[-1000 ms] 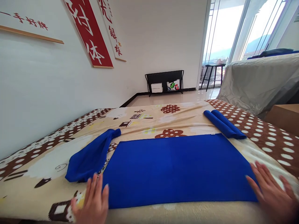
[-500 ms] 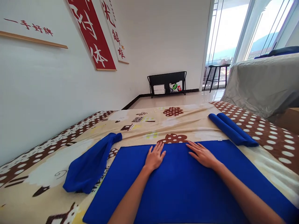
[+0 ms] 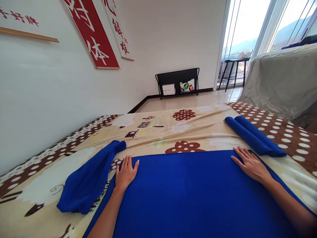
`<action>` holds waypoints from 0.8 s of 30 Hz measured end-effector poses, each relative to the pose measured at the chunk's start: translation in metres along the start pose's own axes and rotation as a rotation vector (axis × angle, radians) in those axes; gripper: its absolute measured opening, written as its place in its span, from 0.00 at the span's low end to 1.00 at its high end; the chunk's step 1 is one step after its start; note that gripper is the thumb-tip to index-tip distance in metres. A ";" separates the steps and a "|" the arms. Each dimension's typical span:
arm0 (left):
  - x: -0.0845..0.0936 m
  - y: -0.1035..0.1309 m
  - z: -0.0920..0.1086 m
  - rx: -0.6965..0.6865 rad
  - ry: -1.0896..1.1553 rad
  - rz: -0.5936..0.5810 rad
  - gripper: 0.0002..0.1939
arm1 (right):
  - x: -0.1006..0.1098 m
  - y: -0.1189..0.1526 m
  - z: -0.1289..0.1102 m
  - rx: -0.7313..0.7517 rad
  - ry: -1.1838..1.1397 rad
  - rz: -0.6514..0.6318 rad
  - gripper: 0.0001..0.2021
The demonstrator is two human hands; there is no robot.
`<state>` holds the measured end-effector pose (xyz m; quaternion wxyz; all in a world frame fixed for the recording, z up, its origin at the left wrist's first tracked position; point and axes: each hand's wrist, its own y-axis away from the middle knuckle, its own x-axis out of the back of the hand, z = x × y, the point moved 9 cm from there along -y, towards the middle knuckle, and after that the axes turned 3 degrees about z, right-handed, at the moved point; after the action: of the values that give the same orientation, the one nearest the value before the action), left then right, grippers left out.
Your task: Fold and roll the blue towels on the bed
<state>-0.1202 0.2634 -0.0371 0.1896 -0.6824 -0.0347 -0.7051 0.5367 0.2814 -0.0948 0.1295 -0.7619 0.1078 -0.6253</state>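
A blue cloth (image 3: 183,188) lies spread flat in front of me, its far edge nearly straight. My left hand (image 3: 125,172) rests palm down on its far left corner, fingers stretched out. On the far right corner lies my right hand (image 3: 251,164), also flat with fingers extended. Left of the cloth is a crumpled piece of blue fabric (image 3: 86,181), close to my left hand but apart from it. A blue cloth rolled from both sides (image 3: 255,136) lies just beyond my right hand.
Everything lies on a patterned blanket (image 3: 146,145) with brown dotted borders. A white wall (image 3: 49,99) with hanging scrolls (image 3: 95,36) runs along the left. At the back stand a black rack (image 3: 177,82) and a dark stool (image 3: 234,67). Covered furniture (image 3: 284,82) stands at right.
My hands have slid apart along the far edge of the cloth, the left one leftward and the right one rightward, to the corners. The camera view has shifted slightly.
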 end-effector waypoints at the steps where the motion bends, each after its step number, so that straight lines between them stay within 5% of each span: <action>1: 0.002 0.000 0.000 0.007 0.000 0.001 0.40 | 0.002 -0.001 0.000 -0.005 0.005 0.005 0.38; 5: 0.024 0.002 0.001 0.034 0.005 0.022 0.38 | 0.023 0.000 -0.002 -0.026 0.023 0.051 0.37; 8: 0.051 0.018 0.027 -0.027 0.020 0.077 0.35 | 0.051 0.010 -0.029 -0.028 0.033 0.133 0.35; 10: 0.065 0.044 0.075 -0.168 0.043 0.106 0.32 | 0.063 0.024 -0.074 0.019 0.033 0.174 0.34; 14: 0.059 0.136 0.210 -0.608 0.120 0.019 0.30 | 0.053 0.072 -0.217 0.302 0.000 0.096 0.27; 17: 0.046 0.191 0.257 -0.740 0.156 -0.035 0.29 | 0.042 0.106 -0.286 0.433 -0.016 0.033 0.26; 20: 0.041 0.209 0.226 -0.735 0.173 -0.056 0.29 | 0.046 0.126 -0.271 0.403 -0.019 0.011 0.26; 24: 0.038 0.197 0.100 -0.501 0.133 -0.053 0.32 | 0.064 0.152 -0.151 0.189 -0.053 -0.001 0.30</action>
<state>0.0369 0.1038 -0.0346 -0.0022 -0.6590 0.1359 -0.7397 0.4002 0.1074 -0.0585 0.2034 -0.7627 0.0445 -0.6123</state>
